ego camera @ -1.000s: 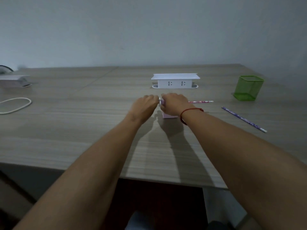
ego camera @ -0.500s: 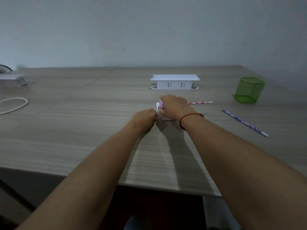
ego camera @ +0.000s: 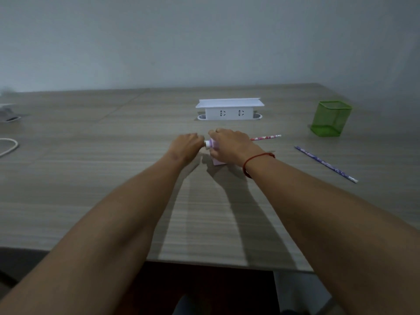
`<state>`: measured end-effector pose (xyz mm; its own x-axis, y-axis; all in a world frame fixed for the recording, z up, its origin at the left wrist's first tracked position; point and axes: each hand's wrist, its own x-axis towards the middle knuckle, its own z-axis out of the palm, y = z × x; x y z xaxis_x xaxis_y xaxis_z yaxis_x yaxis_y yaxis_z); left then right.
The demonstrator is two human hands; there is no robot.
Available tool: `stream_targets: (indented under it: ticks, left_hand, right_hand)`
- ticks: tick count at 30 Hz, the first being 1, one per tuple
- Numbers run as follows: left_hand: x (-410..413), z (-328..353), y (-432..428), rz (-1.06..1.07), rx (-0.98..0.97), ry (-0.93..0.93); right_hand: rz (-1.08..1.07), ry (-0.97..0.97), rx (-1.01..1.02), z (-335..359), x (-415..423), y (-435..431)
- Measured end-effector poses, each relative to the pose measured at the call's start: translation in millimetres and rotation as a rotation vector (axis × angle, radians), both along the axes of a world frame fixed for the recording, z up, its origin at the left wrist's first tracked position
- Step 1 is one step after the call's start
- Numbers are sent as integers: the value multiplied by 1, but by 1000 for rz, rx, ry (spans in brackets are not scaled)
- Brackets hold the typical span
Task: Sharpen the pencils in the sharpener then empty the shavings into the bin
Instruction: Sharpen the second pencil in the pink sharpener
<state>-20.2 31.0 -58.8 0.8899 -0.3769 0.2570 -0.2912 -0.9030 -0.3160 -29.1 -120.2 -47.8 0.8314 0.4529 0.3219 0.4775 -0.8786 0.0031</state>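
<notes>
While the right hand [ego camera: 229,144] grips the pink sharpener [ego camera: 218,162] from above on the table [ego camera: 113,178], the left hand [ego camera: 186,147] curls its fingers round the white crank [ego camera: 207,143]. A red pencil [ego camera: 266,137] sticks out rightward from behind the right hand. A purple pencil [ego camera: 325,164] lies near the green bin [ego camera: 330,119].

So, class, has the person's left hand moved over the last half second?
Yes. The left hand has moved away from the person, toward the white plastic socket box.
</notes>
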Motion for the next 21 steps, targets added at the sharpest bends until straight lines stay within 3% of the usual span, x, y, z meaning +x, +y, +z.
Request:
stream_targets:
  ticks: [10, 21]
  left_hand:
    - [-14, 28, -4, -49, -77, -169]
    - [-54, 6, -6, -56, -105, -123]
  right_hand:
    - [-69, -29, -13, 2, 0, 7]
    - [-99, 17, -76, 9, 1, 6]
